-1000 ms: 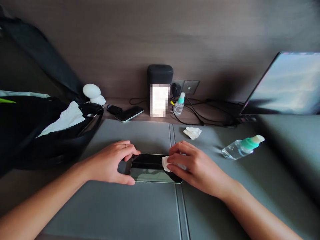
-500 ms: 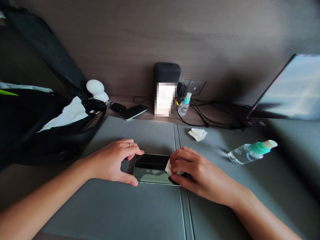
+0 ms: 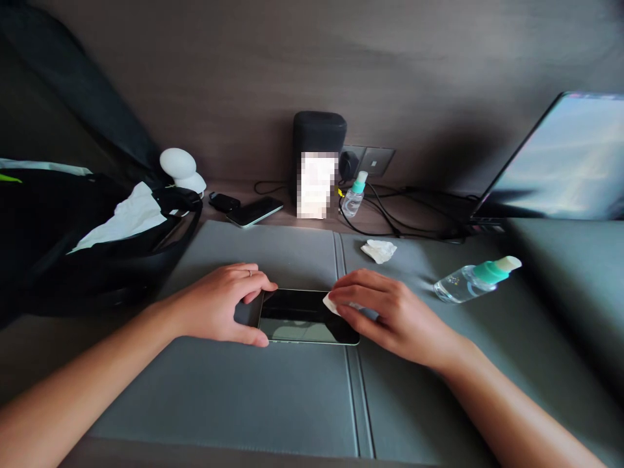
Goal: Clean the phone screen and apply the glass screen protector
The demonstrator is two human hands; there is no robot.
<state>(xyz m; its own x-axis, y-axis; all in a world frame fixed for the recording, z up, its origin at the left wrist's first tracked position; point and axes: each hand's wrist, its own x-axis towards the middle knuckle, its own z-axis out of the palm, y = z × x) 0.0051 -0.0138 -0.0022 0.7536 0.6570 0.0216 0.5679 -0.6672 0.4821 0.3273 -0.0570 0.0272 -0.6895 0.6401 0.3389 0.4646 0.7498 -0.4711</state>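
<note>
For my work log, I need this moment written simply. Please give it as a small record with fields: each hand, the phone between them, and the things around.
Left hand: thumb and fingers at the left end of the phone
Right hand: holds a tissue over the phone's right part
Phone: flat, face up, on the mat
Beyond right hand: a second tissue, crumpled
Right side: large bottle, green collar
Back: small bottle, second phone

Glossy, glass-like phone screen (image 3: 297,318), matt leather-look mat (image 3: 234,396), wrinkled papery tissue (image 3: 379,251), wood-grained wall (image 3: 234,84).
</note>
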